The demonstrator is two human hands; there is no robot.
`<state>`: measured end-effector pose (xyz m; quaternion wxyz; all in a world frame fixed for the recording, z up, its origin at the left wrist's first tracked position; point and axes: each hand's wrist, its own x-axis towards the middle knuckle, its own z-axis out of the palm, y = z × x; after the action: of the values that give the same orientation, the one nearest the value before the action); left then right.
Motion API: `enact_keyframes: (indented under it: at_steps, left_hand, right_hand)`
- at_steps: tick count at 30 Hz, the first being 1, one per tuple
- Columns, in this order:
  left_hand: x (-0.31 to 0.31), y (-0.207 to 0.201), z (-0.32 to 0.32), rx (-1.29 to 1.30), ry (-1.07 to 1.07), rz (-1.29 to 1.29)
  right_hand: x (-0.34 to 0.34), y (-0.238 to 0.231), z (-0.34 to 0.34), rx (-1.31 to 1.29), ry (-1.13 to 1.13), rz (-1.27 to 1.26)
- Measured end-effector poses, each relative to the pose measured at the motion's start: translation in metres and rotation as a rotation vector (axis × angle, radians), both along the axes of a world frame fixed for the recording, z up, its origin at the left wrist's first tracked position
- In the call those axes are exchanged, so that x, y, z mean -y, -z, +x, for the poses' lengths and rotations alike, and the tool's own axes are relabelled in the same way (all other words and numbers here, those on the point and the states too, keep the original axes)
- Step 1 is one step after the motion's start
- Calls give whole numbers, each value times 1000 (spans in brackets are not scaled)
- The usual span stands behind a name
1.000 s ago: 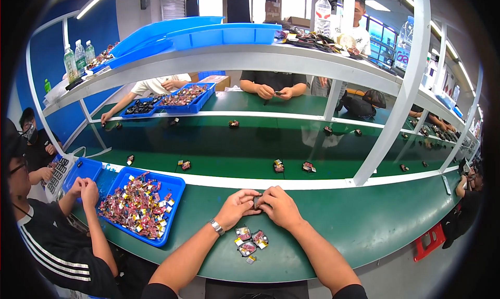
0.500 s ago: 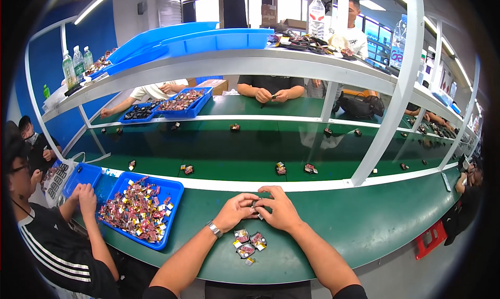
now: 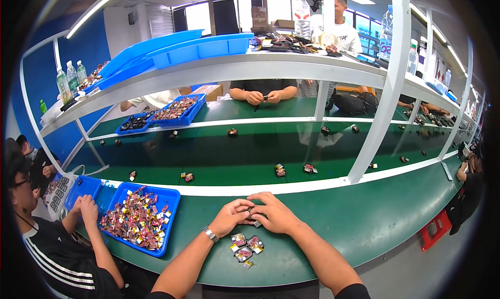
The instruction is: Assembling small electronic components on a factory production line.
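My left hand (image 3: 232, 217) and my right hand (image 3: 276, 214) meet above the green table (image 3: 338, 228), fingertips pinched together on one small electronic assembly (image 3: 255, 223). Mostly hidden by the fingers, it shows a dark edge and a pale, silvery corner. Just below my hands, between the forearms, lies a small cluster of black-cased circuit-board assemblies (image 3: 242, 254) with reddish boards and white and yellow parts. The lowest piece (image 3: 248, 265) of that group is a little white and yellow block. A watch is on my left wrist.
Left of me stands a blue tray (image 3: 173, 215) heaped with reddish circuit boards, beside a co-worker (image 3: 57, 247). A white rail (image 3: 291, 189) separates the table from a dark green belt (image 3: 234, 158) carrying scattered assemblies. An upright post (image 3: 383, 96) supports the shelf (image 3: 291, 64) overhead.
The view has shifted slightly. My hands stay together on the assembly, and the right fingers have closed over it more. The cluster on the table keeps its arrangement.
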<state>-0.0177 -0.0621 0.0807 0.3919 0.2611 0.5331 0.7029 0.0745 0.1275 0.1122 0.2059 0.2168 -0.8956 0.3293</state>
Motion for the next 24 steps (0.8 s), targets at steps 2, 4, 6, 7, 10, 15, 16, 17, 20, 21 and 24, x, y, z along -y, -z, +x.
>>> enact_keyframes:
  at_steps: [2,4,6,7,10,15,16,17,20,21,24]
  left_hand:
    - [-1,0,0,2,2,3]
    - [-5,-2,3,-1,-32,25]
    - [-6,-2,3,-12,-22,16]
    - [-2,-3,4,-27,-30,4]
    - [0,-1,3,-37,-41,3]
    - [-1,5,1,-51,-48,-26]
    - [-1,5,1,-62,-60,-30]
    - [-1,4,3,-71,-77,-35]
    - [-3,-4,8,-37,-92,28]
    - [-5,0,5,-41,-89,47]
    - [-2,4,2,-16,-74,74]
  right_hand:
    - [-1,1,1,28,3,-10]
    - [-2,0,3,87,53,-25]
    - [-4,4,3,104,54,-40]
    - [-1,4,2,119,38,-57]
    - [1,4,2,137,27,-91]
    - [2,5,3,161,21,-124]
    - [3,7,3,154,40,-118]
    - [5,8,2,150,53,-112]
    - [8,7,2,61,134,-54]
    - [10,7,2,69,128,-56]
    - [15,5,1,-115,204,-108]
